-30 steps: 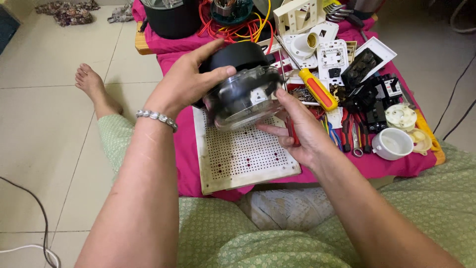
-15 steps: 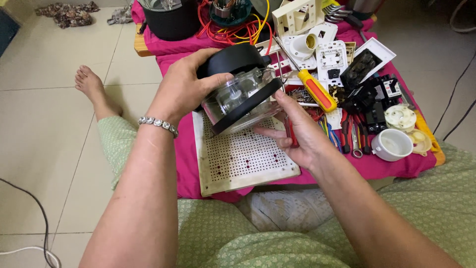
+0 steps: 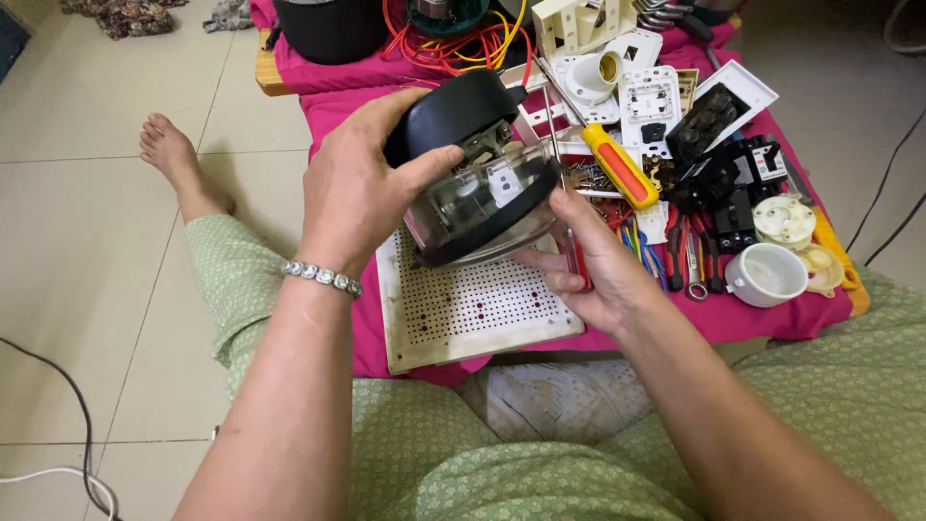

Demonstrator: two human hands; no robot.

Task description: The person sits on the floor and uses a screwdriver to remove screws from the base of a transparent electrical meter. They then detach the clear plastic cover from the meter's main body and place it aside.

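My left hand (image 3: 352,198) grips the black back of an electric meter (image 3: 482,188) that has a clear domed cover and a black band around it. The meter is tilted, its clear cover facing down and to the right, above a white perforated board (image 3: 463,318). My right hand (image 3: 598,275) is under the cover's right edge, fingertips touching it. That hand also holds a thin red-handled screwdriver (image 3: 576,260), whose shaft runs up behind the meter. A beaded bracelet (image 3: 321,278) is on my left wrist.
The board lies on a pink cloth (image 3: 801,314) over a low table. On the cloth are a yellow and red screwdriver (image 3: 617,164), white switch plates (image 3: 648,101), black breakers (image 3: 733,198), a white cup (image 3: 767,275), pliers, orange wires (image 3: 453,53) and a black pot (image 3: 328,29). My bare foot (image 3: 174,159) rests on the tiled floor at left.
The meter has been turned in my hands, so its black back has come up toward the top and the clear cover has tipped downward. Both hands stay on it.
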